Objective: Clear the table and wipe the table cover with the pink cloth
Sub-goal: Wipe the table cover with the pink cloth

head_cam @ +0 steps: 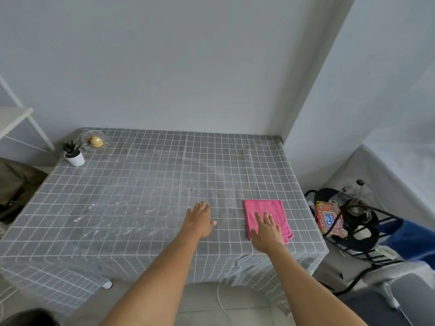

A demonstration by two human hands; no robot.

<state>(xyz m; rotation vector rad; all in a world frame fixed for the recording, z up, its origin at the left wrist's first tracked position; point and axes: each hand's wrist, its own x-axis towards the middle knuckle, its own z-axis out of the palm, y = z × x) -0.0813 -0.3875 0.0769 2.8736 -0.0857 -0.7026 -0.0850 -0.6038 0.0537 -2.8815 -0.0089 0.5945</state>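
Head view. The person is leaning over a table whose grey checked table cover [150,184] is hanging past the near edge. The right hand [267,230] is lying flat, fingers spread and gripping nothing, on the near part of the folded pink cloth [268,216], which is sitting on the cover near the table's right edge; the palm-down placement looks suited to pressing the cloth and sliding it rather than lifting it. The left hand [200,218] is resting open and empty on the bare cover just beside the cloth, apart from it, probably to keep the fabric from dragging. Pale, wet-looking marks [110,220] are showing on the cover to the left, well apart from the cloth, a likely target for wiping. A small potted plant [74,154] and a glass dish [95,140] holding something yellow are standing together at the far left corner, so clearing seems not yet complete.
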